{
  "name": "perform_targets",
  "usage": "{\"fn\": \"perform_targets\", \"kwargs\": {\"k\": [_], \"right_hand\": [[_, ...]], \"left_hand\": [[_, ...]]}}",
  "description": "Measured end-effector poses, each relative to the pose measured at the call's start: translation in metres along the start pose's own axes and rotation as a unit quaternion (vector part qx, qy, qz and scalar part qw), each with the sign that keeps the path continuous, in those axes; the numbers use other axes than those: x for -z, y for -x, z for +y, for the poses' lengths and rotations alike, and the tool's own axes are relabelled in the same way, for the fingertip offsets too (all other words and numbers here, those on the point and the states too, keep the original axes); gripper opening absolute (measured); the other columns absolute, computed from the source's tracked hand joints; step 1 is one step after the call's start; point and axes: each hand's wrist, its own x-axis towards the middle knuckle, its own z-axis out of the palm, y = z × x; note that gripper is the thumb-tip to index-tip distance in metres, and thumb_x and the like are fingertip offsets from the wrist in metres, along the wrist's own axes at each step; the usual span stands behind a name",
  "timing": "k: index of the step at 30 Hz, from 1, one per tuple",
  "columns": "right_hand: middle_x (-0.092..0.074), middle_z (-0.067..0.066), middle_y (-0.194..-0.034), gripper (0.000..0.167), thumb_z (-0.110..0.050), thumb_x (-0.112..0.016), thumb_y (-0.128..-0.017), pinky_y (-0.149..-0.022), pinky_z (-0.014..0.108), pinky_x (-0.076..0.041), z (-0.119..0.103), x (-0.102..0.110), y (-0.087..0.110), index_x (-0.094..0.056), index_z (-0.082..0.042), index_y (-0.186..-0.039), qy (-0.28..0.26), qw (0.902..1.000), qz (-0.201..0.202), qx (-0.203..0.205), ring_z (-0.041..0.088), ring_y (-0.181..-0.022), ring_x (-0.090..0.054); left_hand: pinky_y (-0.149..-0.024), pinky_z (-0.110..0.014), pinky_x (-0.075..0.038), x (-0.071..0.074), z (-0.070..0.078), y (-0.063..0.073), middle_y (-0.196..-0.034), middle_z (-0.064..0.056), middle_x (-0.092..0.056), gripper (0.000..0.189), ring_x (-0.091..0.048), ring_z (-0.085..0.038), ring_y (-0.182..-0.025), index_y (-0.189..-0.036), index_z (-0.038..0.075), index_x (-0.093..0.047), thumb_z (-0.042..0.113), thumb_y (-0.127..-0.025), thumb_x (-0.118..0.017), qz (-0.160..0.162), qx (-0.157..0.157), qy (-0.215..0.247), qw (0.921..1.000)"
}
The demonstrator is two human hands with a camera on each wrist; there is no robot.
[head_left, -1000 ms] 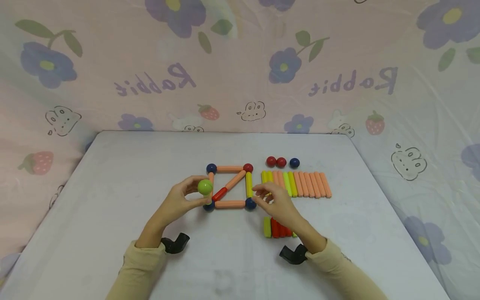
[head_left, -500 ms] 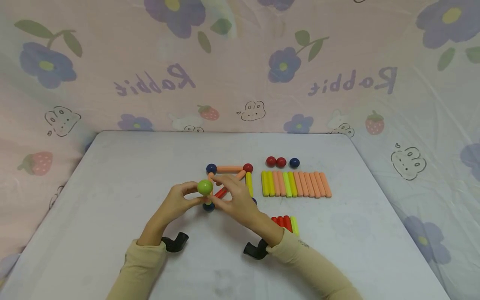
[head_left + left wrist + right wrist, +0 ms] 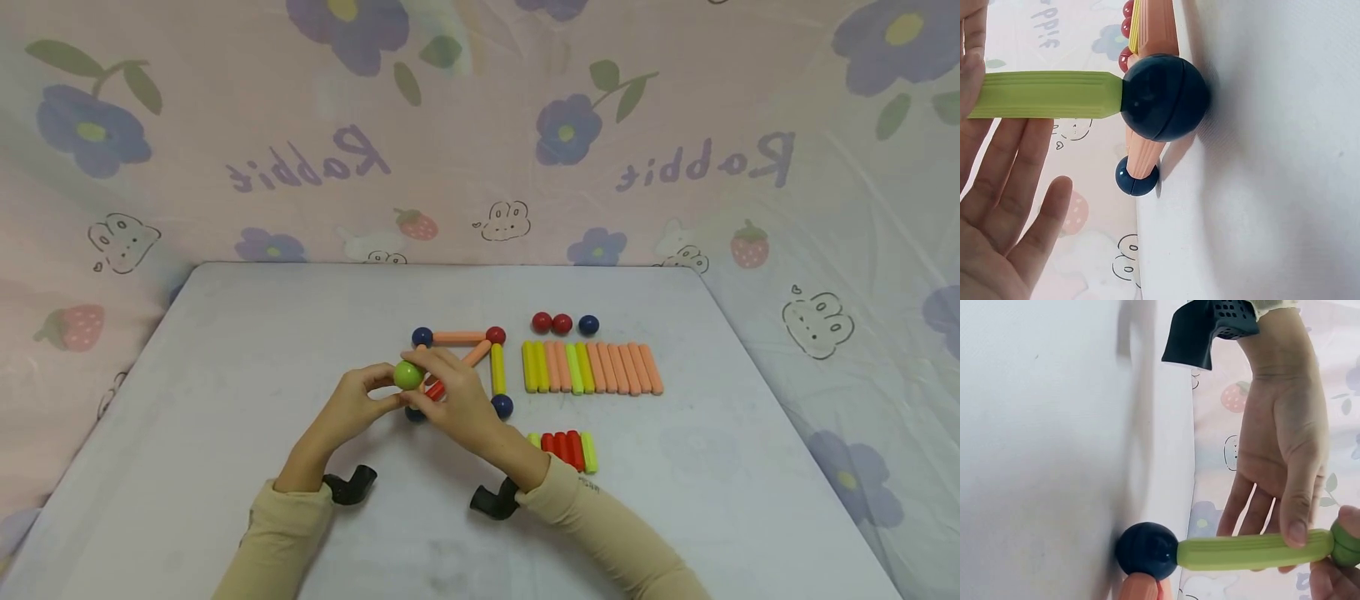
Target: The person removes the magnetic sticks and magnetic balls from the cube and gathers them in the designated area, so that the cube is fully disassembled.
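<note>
A flat frame of orange and yellow sticks (image 3: 498, 369) joined by balls lies mid-table, with a diagonal of one orange and one red stick. At its near left corner is a dark blue ball (image 3: 1163, 97), from which a green stick (image 3: 1241, 552) stands upright. My left hand (image 3: 360, 404) pinches this stick near its top, the thumb showing on it in the right wrist view. A green ball (image 3: 407, 375) caps the stick. My right hand (image 3: 465, 408) holds the ball between thumb and fingers. Its forearm partly covers the frame's near side.
Right of the frame lies a row of yellow, orange and green sticks (image 3: 592, 368). Behind them are two red balls (image 3: 552, 323) and a blue ball (image 3: 588, 325). Shorter red and yellow-green sticks (image 3: 567, 451) lie nearer, partly behind the right forearm.
My right hand has moved left from beside the frame's right edge to the green ball and now holds it. My left hand has stayed almost in place on the stick.
</note>
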Motion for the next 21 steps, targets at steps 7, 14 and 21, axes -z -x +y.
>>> {"fn": "perform_targets", "kwargs": {"k": [7,14,21], "right_hand": [[-0.068,0.016,-0.11,0.041,-0.009,-0.074,-0.083,-0.082,0.028,-0.06,0.0,0.005,-0.001,-0.061,0.002,-0.12,-0.026,0.9992,0.019,-0.023,0.022,-0.092,-0.067],[-0.069,0.02,-0.108,0.043,-0.005,-0.075,-0.08,-0.071,0.026,-0.06,0.006,0.017,-0.004,-0.06,0.006,-0.119,-0.101,0.9932,0.031,-0.05,0.025,-0.078,-0.069],[-0.068,0.016,-0.112,0.043,-0.005,-0.074,-0.082,-0.078,0.026,-0.06,0.025,0.032,0.004,-0.062,-0.002,-0.123,-0.125,0.9865,0.0,-0.105,0.027,-0.09,-0.068]], "left_hand": [[-0.1,-0.054,-0.05,-0.002,0.0,0.0,-0.102,-0.012,-0.074,0.019,-0.067,-0.033,-0.106,-0.101,0.004,-0.069,0.009,-0.083,-0.073,0.004,0.002,-0.001,1.0],[-0.103,-0.05,-0.05,0.0,0.003,0.0,-0.101,-0.006,-0.074,0.021,-0.067,-0.026,-0.107,-0.102,0.01,-0.07,0.015,-0.082,-0.075,-0.006,0.017,0.019,0.9997],[-0.104,-0.052,-0.048,0.001,0.003,0.0,-0.103,-0.006,-0.074,0.024,-0.066,-0.028,-0.109,-0.103,0.009,-0.07,0.018,-0.082,-0.076,-0.017,0.026,0.025,0.9992]]}}
